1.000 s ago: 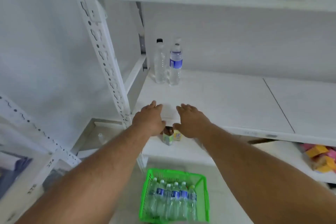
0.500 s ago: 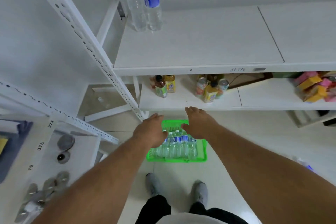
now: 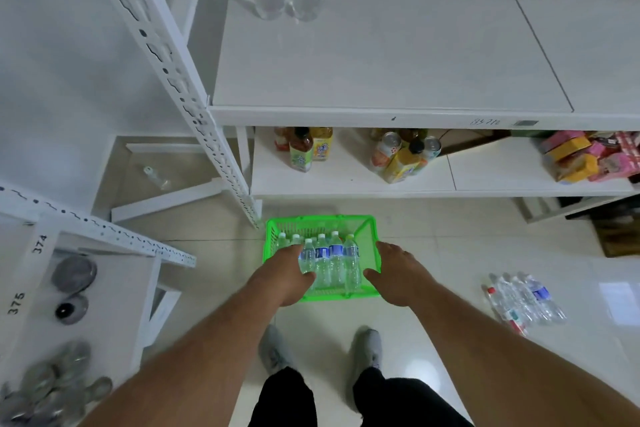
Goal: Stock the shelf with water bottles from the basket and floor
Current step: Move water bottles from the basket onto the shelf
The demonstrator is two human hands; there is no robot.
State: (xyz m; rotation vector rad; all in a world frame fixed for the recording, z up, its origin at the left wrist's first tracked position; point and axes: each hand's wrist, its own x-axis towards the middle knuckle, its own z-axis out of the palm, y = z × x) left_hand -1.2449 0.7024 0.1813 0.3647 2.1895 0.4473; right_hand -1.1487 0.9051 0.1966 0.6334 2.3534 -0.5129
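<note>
Reaching for more water bottles (image 3: 327,262) in green basket (image 3: 369,230) on floor — my left hand (image 3: 285,274) and right hand (image 3: 398,276) spread, empty. Next: grab bottles, lift to shelf (image 3: 381,62) back-left corner.

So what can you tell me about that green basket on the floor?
The green basket is bright plastic with slotted, lattice-like walls and a rectangular rim, wider at the top than the base. It sits upright on the pale tiled floor, just in front of the white shelving and ahead of the person's shoes. Clear water bottles with blue labels and white caps stand packed inside. The left hand reaches in over its left side, and the right hand is at its right rim.
</note>
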